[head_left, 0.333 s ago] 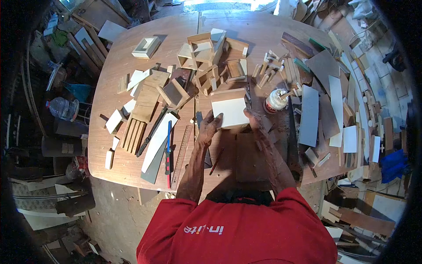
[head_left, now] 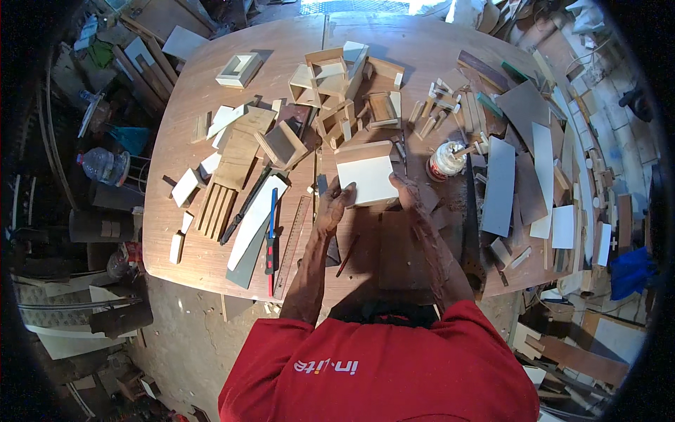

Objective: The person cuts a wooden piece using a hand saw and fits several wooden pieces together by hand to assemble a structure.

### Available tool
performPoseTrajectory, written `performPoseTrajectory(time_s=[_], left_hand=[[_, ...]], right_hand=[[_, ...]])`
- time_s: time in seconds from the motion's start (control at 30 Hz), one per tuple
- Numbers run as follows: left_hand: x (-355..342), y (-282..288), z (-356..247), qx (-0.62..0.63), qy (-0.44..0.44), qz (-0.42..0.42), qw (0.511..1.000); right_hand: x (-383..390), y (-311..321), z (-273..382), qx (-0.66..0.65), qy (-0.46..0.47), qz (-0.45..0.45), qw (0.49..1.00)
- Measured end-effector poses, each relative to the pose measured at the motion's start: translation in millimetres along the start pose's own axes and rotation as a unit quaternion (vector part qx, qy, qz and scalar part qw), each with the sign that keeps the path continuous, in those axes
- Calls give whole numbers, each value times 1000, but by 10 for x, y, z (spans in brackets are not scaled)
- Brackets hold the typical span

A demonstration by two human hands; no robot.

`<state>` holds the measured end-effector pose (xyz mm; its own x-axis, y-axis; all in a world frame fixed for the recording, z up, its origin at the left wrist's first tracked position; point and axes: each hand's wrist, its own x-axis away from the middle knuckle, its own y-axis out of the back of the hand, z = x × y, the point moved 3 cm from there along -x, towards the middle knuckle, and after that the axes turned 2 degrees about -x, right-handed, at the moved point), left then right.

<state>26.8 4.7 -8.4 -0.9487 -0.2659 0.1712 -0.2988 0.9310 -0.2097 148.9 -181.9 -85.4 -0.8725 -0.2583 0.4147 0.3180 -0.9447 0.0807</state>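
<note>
A small wooden piece with a flat white face (head_left: 367, 181) and a brown wooden strip standing along its far edge is held level above the table. My left hand (head_left: 335, 207) is closed on its left side, the thumb over the near corner. On the opposite side, my right hand (head_left: 409, 193) grips the right edge. The underside is hidden. Just beyond it lie small open wooden boxes (head_left: 383, 107). To the right of my right hand stands an open jar of white paste (head_left: 445, 166) with a stick in it. A pencil (head_left: 347, 254) lies near my left forearm.
The brown table (head_left: 186, 281) carries a handsaw (head_left: 470, 218), a blue-and-red tool (head_left: 271, 243), a ruler (head_left: 294, 243) and white strips (head_left: 259, 219) on the left. Boards and offcuts (head_left: 498, 184) crowd the right side. A pale wooden frame (head_left: 240, 69) sits at the far left.
The whole view has shifted slightly. Both hands keep their grip on the white-faced piece, which stays almost in place with a slight tilt.
</note>
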Motion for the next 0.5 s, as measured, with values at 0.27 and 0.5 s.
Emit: performPoseTrajectory(time_s=[0.27,0.5], left_hand=[[169,196,-153,-53,-29,-21,998],[182,145,-215,-20,-34,-18,999]], right_hand=[[417,-283,507,-26,1,38,999],[-7,-26,411,28,5,0,1000]])
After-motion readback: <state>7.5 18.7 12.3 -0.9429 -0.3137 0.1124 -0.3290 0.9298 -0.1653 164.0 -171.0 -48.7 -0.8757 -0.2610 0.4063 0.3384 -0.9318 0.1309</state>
